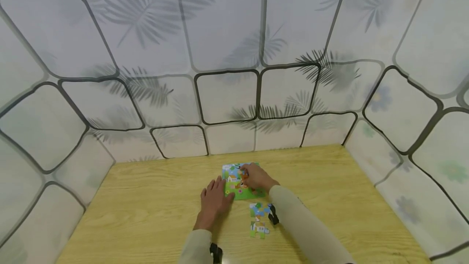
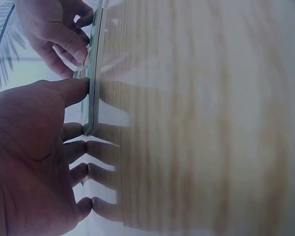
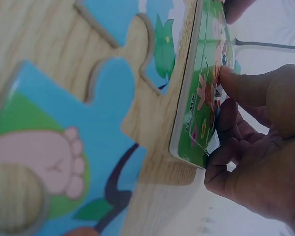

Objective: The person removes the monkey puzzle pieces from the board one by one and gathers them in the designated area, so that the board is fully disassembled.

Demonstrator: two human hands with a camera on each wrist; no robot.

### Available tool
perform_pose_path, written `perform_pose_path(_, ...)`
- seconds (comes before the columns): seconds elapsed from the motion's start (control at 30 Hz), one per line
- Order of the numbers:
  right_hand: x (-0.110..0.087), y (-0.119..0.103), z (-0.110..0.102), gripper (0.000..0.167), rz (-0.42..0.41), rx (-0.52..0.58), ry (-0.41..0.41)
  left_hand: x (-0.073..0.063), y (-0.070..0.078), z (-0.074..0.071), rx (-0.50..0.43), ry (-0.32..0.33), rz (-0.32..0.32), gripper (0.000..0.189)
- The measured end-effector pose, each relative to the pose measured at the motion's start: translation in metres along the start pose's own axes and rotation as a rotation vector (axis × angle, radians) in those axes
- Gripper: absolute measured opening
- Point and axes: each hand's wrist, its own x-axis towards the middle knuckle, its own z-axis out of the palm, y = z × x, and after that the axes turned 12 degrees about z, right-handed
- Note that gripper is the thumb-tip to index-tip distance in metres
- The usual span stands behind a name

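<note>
The puzzle lies on the worktop, touching the straight-fingered left hand and under the right hand, whose bent fingers hide part; whether they pinch anything, I cannot tell.

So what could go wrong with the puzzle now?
The little black camera on the right wrist is very near the loose pieces, so it might bump them when that arm moves. The right hand has its fingers on the puzzle board, and the left hand is at the edge, so the board might slide if pushed too hard.
</note>
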Motion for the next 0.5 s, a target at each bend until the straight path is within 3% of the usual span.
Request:
perform_pose_path(0.13,-0.003,0.001,-0.002,0.047,-0.021,0.030,0.004,0.000,0.001,-0.001,0.000,-0.003,-0.005,0.062)
perform_pose_path(0.37,-0.010,0.007,-0.004,0.026,-0.056,0.149,-0.005,0.000,0.001,-0.001,0.001,-0.005,-0.005,0.062)
perform_pose_path(0.5,-0.014,0.012,-0.007,0.025,-0.087,0.209,0.028,0.000,0.001,-0.001,0.000,-0.006,-0.007,0.063)
